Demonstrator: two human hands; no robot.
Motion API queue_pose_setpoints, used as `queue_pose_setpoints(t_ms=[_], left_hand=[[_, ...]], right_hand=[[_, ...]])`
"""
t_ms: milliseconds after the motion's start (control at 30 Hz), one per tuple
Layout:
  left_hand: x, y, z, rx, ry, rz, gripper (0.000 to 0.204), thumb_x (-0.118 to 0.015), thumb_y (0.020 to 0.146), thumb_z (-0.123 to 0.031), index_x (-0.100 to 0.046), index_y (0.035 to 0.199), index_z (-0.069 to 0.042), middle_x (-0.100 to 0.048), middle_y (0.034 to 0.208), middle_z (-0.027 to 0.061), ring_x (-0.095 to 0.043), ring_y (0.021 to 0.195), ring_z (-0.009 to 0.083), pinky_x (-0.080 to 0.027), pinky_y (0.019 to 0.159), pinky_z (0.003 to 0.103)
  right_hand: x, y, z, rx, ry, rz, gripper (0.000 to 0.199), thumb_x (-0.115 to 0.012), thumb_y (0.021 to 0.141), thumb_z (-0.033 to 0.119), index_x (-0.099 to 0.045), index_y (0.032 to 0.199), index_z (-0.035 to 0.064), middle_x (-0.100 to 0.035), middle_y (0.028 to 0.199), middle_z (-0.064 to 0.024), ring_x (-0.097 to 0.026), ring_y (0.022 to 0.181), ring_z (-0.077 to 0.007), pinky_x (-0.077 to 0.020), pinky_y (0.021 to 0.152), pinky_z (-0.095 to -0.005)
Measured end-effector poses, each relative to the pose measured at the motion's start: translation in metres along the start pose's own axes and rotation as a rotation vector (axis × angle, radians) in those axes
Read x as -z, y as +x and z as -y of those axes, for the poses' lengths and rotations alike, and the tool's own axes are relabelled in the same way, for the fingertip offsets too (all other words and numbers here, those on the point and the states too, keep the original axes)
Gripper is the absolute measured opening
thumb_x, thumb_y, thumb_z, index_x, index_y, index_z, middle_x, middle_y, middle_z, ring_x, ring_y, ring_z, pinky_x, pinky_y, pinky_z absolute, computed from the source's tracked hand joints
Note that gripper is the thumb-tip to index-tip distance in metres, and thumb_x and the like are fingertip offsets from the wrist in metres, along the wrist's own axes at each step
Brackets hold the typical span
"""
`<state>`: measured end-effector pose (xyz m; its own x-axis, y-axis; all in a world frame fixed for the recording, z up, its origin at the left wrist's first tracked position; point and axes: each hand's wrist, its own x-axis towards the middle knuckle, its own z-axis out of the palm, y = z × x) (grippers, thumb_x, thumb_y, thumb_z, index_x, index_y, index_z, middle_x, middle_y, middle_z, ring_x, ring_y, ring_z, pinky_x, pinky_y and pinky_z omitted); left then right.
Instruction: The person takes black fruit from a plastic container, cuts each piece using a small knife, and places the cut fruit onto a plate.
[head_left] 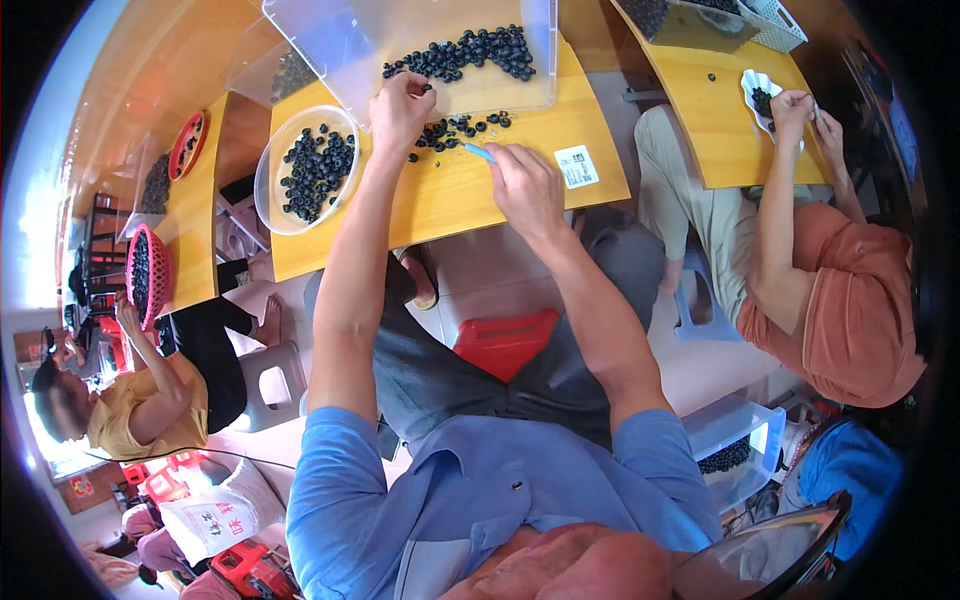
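My left hand (402, 108) pinches a small black round part (428, 88) at the near edge of a clear plastic bin (335, 52). A pile of similar black parts (470, 52) lies in that bin. My right hand (530, 188) is closed round a thin light-blue tool (480, 152), its tip pointing left; its exact kind is unclear. Beside the tip, loose black parts (448, 132), some with a ring-like hole, are scattered on the yellow table (440, 210). Left of my left forearm stands a round clear tub (266, 200) holding many black parts (318, 172).
A white printed card (575, 167) lies at the table's right. Another person (840, 270) works at the right table over a white dish (752, 85). At left, a person (150, 390) reaches to a pink basket (160, 275). A red stool (505, 342) is beneath me.
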<state>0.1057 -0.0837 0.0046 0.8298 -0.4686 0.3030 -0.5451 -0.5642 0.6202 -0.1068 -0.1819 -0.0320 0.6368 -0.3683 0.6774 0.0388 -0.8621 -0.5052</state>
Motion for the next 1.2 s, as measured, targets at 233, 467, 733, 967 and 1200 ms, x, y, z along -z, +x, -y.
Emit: queue_pose_setpoints(t_ms=[233, 467, 733, 967, 1200], left_hand=[[0.022, -0.088, 0.008, 0.113, -0.488, 0.044, 0.028, -0.080, 0.086, -0.009, -0.077, 0.112, -0.002, -0.077, 0.090, 0.0061, -0.070, 0.083, 0.0108, -0.057, 0.078, 0.027], [0.017, -0.117, -0.004, 0.280, -0.741, 0.118, 0.025, -0.079, 0.090, -0.003, -0.073, 0.114, 0.001, -0.067, 0.081, -0.0017, -0.059, 0.070, 0.0045, -0.048, 0.062, 0.021], [0.011, -0.120, 0.000, 0.325, -0.680, 0.156, 0.029, -0.078, 0.090, -0.002, -0.071, 0.117, 0.003, -0.071, 0.089, 0.0016, -0.062, 0.075, 0.0065, -0.051, 0.067, 0.021], [0.010, -0.123, -0.009, 0.125, -0.623, 0.045, 0.037, -0.079, 0.087, -0.003, -0.069, 0.123, 0.003, -0.074, 0.097, 0.0040, -0.066, 0.087, 0.0082, -0.056, 0.084, 0.025], [0.015, -0.124, -0.013, 0.114, -0.558, 0.056, 0.039, -0.078, 0.088, 0.000, -0.067, 0.125, 0.003, -0.073, 0.101, 0.0052, -0.067, 0.092, 0.0096, -0.056, 0.087, 0.025]], right_hand=[[-0.002, 0.001, 0.001, 0.017, -0.004, 0.014, 0.018, -0.072, 0.085, 0.006, -0.075, 0.103, 0.0059, -0.070, 0.086, -0.0084, -0.069, 0.081, -0.0297, -0.0555, 0.069, -0.0432], [-0.003, 0.000, 0.000, 0.054, -0.036, 0.042, 0.022, -0.076, 0.082, 0.004, -0.074, 0.104, 0.0056, -0.070, 0.086, -0.0077, -0.069, 0.080, -0.0286, -0.0553, 0.069, -0.0415], [-0.002, -0.001, 0.005, 0.112, -0.065, 0.069, 0.025, -0.075, 0.082, 0.004, -0.073, 0.106, 0.0060, -0.069, 0.085, -0.0072, -0.068, 0.079, -0.0268, -0.0549, 0.069, -0.0402], [-0.003, -0.002, 0.006, 0.203, -0.104, 0.062, 0.022, -0.073, 0.083, 0.003, -0.073, 0.105, 0.0059, -0.067, 0.084, -0.0060, -0.068, 0.077, -0.0248, -0.0546, 0.067, -0.0385], [-0.002, -0.002, 0.007, 0.247, -0.142, 0.066, 0.024, -0.071, 0.082, 0.003, -0.073, 0.106, 0.0058, -0.066, 0.083, -0.0051, -0.067, 0.075, -0.0228, -0.0542, 0.065, -0.0372]])
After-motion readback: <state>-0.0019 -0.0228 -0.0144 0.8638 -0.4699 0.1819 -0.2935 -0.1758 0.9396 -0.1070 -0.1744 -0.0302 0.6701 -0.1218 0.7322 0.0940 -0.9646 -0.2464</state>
